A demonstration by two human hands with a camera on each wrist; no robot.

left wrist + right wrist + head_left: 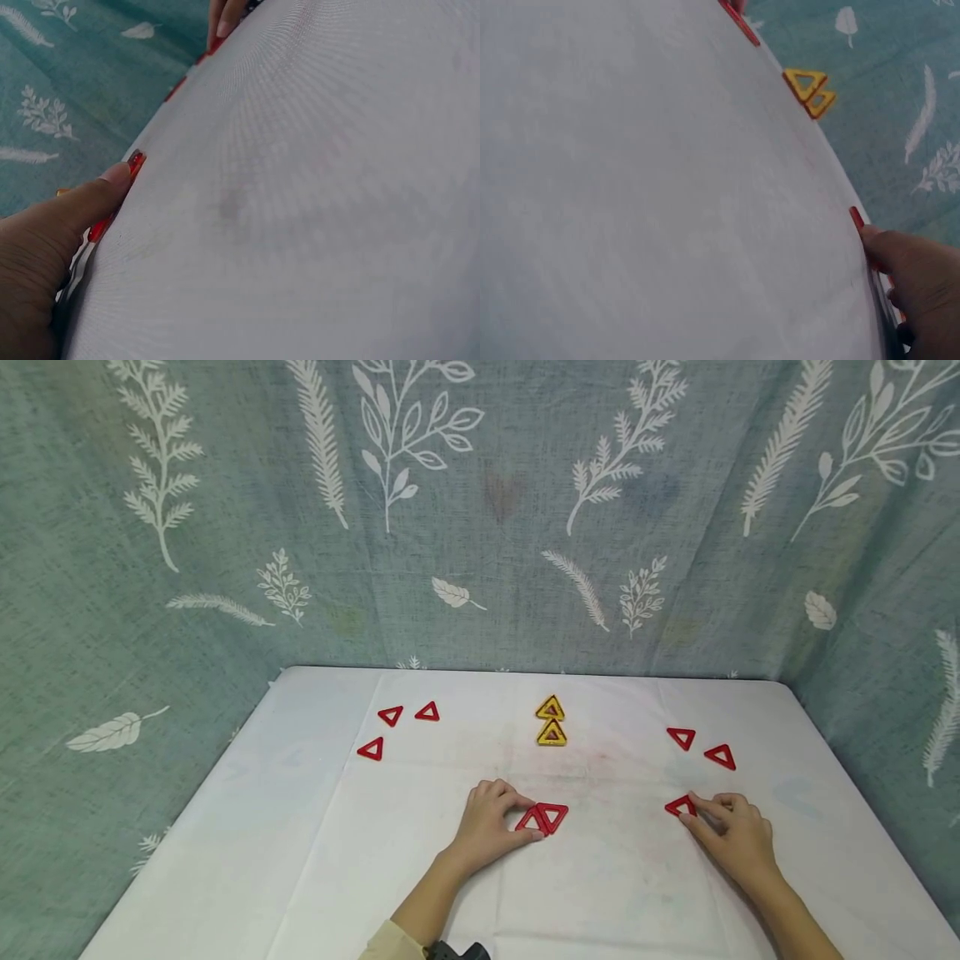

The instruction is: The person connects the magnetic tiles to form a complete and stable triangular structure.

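Observation:
Near the middle of the table, my left hand (489, 827) holds a red open-centred triangle (525, 817) between thumb and fingers. A second red triangle (553, 806) lies edge to edge with it, pointing the opposite way. Over on the right, my right hand (738, 839) pinches another red triangle (677, 802) by its right side with thumb and forefinger. In the right wrist view, the thumb covers part of that piece (856, 216). The left wrist view shows the left thumb lying along the red pieces (136, 161), seen nearly edge-on.
Two yellow triangles (551, 742) stand tip to base at the back middle of the white table (300, 793). Three loose red triangles (381, 749) lie back left. Two more red triangles (681, 730) lie beyond the right hand. A patterned green curtain (480, 560) surrounds the table.

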